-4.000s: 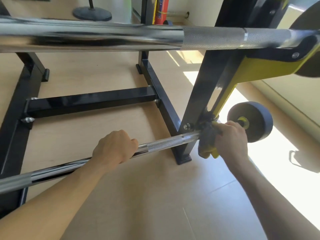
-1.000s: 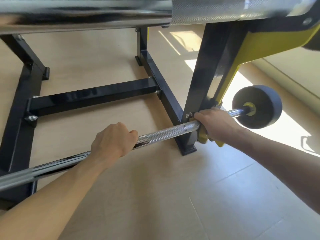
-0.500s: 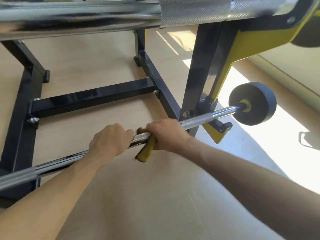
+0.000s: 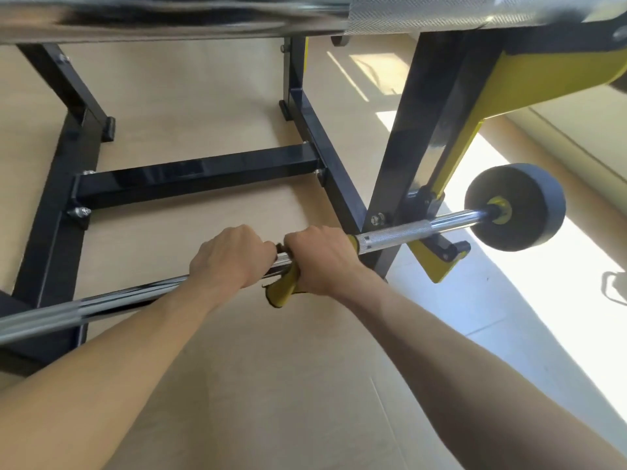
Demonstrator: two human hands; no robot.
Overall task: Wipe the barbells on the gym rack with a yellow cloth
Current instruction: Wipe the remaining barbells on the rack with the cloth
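Lower barbell (image 4: 400, 236) rests low on the black rack (image 4: 190, 174). Left hand (image 4: 230, 259) clenches the shaft, probably to steady it. Right hand (image 4: 322, 262), touching it, wraps the yellow cloth (image 4: 283, 290) round the bar for wiping. Upper barbell (image 4: 237, 11) overhead.

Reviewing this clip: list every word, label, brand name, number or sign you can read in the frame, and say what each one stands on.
None: no legible text shows in the head view.
Chrome lower barbell: knurling only, no markings.
Dark round weight plate with its yellow hub: no lettering to be seen.
Black steel rack frame and yellow bar holder: no labels.
Yellow cloth gripped in the right hand: plain.
Blurred upper chrome bar: nothing readable.
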